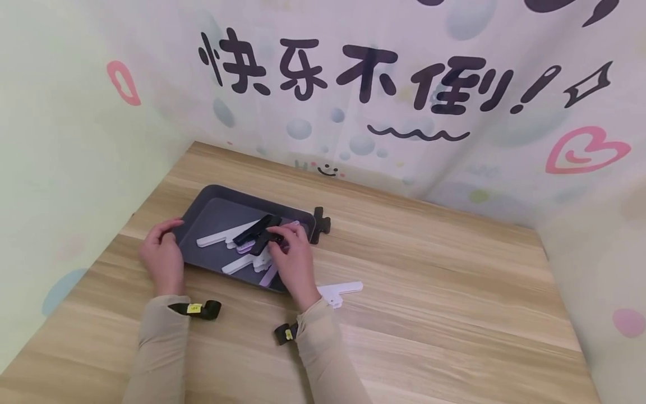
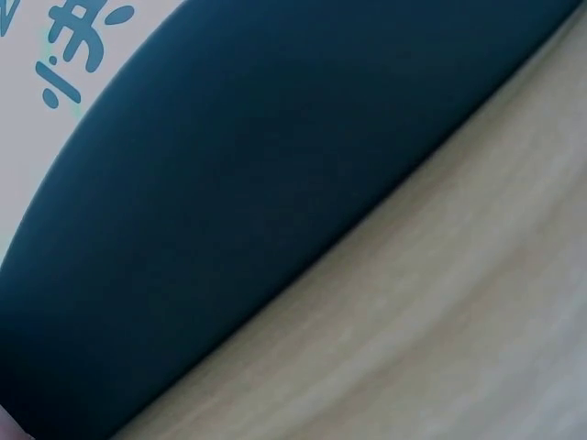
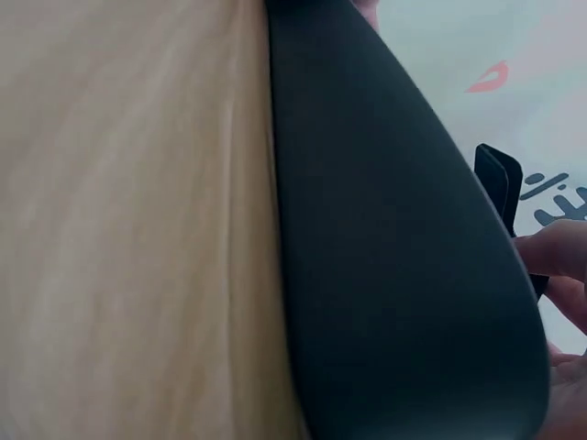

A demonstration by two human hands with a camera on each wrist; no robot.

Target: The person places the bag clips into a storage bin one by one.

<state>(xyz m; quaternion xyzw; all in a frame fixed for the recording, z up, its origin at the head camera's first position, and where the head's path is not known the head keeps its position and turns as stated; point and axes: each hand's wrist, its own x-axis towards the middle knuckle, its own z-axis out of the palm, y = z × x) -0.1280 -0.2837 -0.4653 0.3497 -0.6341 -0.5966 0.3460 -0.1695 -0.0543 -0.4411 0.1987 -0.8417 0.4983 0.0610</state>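
A dark grey tray lies on the wooden table in the head view. At its left rim my left hand grips the edge between fingers and thumb. Over the tray's right half, my right hand pinches a black bag clip, which also shows beyond the tray wall in the right wrist view. Beneath and around it lie a white bag clip, another black bag clip and purple bag clips, overlapping in a loose pile. The tray's outer wall fills most of the left wrist view.
Just past the tray's right end lies another black clip on the table. A white clip rests beside my right wrist, partly hidden by it. Behind the table hangs a printed cloth, with pale walls at both sides.
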